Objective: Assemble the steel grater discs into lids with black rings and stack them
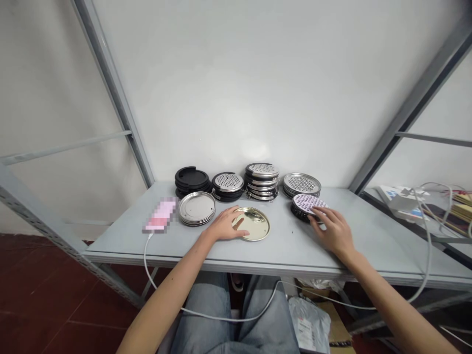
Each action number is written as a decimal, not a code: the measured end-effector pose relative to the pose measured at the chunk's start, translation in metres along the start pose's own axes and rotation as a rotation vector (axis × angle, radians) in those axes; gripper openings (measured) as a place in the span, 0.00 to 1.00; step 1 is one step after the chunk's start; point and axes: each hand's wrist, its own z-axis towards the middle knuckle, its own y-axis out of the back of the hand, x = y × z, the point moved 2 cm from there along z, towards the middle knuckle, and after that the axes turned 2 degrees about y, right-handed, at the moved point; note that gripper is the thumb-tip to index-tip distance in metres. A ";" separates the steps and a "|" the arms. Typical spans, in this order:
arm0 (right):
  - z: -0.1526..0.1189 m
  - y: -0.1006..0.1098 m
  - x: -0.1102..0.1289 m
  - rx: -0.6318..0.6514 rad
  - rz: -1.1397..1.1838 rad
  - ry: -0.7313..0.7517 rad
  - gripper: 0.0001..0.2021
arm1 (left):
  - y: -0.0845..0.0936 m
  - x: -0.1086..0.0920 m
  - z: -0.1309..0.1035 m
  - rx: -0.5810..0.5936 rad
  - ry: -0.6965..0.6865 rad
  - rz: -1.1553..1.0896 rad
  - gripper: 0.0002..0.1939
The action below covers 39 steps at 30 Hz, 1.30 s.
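Observation:
A shiny gold-toned round metal plate (256, 224) lies on the grey table near its front middle. My left hand (227, 224) is at its left edge, thumb and fingers spread apart over the rim. To the right, my right hand (334, 231) touches the near right side of a perforated disc (307, 200) with a lilac sheen, on top of a short black stack; some fingertips lie on the disc and the thumb is at its near side. Just left of my left hand sits a stack of plain silver plates (197, 207).
Along the wall stand black rings (191, 177), a perforated disc on black rings (227, 182), a tall clasped stack (261, 182) and perforated silver discs (302, 184). A blurred phone (161, 215) lies left, its white cable (145, 258) hanging over the front edge. Metal posts flank the table.

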 end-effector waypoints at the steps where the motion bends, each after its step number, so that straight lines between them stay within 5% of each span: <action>1: 0.004 -0.002 0.013 0.039 0.059 -0.003 0.13 | 0.000 0.000 0.000 0.014 0.007 0.003 0.47; 5: 0.025 -0.022 0.067 0.379 0.293 -0.048 0.18 | 0.001 -0.004 -0.001 0.075 -0.023 0.036 0.64; 10: 0.047 -0.051 0.104 0.562 0.539 -0.188 0.16 | 0.003 -0.007 -0.004 0.049 -0.072 0.040 0.65; 19: 0.057 -0.055 0.117 0.357 0.962 -0.662 0.17 | 0.004 -0.016 -0.005 0.006 0.007 0.096 0.74; 24: 0.075 -0.040 0.129 0.199 1.054 -0.625 0.20 | 0.013 -0.034 -0.003 -0.084 -0.031 0.182 0.76; 31: 0.089 -0.034 0.152 0.167 1.246 -0.555 0.25 | 0.048 -0.037 -0.020 -0.212 -0.051 0.290 0.69; 39: 0.051 -0.047 0.141 0.232 0.854 -0.374 0.17 | 0.120 0.019 -0.052 -0.253 0.477 0.458 0.68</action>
